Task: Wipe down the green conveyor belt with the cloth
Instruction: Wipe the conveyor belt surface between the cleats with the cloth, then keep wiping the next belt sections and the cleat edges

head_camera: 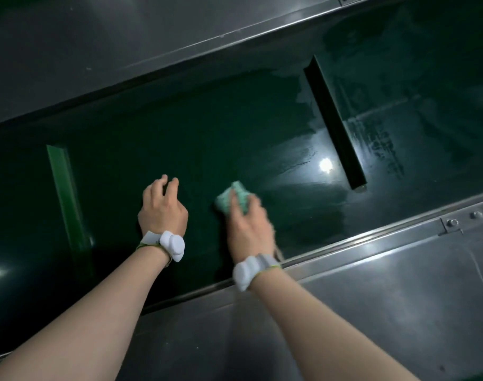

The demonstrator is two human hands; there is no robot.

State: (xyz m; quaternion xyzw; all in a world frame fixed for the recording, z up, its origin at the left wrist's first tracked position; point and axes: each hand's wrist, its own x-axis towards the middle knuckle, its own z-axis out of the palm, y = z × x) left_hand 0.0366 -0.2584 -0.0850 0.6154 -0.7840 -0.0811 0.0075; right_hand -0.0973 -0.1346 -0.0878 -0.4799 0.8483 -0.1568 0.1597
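Note:
The dark green conveyor belt runs diagonally across the view between two steel side walls. My right hand presses a folded light-green cloth onto the belt near its near edge; the hand is motion-blurred. My left hand rests on the belt just left of the cloth, fingers curled and spread, holding nothing. Wet streaks shine on the belt to the right of the cloth.
A raised dark cleat crosses the belt at the right, and a lighter green cleat crosses it at the left. The near steel side panel has a bolted rail; the far steel panel slopes above the belt.

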